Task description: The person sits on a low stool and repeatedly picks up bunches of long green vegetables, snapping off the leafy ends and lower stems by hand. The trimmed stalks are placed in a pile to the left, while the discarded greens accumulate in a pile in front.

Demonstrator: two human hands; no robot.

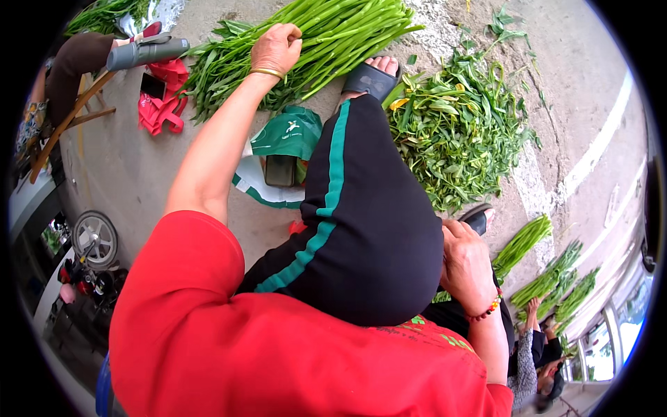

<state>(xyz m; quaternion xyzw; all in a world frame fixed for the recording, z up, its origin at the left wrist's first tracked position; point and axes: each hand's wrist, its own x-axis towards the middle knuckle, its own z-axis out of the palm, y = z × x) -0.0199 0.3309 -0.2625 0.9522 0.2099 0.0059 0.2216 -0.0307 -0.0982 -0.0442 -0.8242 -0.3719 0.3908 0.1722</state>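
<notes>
A large heap of long green stalks, likely water spinach (344, 36), lies on the ground before me. My left hand (276, 49), with a bangle at its wrist, is over the heap with fingers curled; whether a stalk is pinched in it is unclear. Beside my knee, my right hand (466, 260) hangs with bent fingers, partly hidden by the black trouser leg (380, 224). Anything inside that hand is out of sight. Right of my sandalled foot (372, 78) spreads a pile of loose leaves (458, 135), some of them yellow.
A green bag (289, 130) with a dark phone (280, 170) sits left of my leg. Farther left are a red bag (161, 117), another phone (152, 86) and a grey bottle (148, 52) near a seated person. Stalk bundles (544, 273) and other people (531, 354) are at lower right.
</notes>
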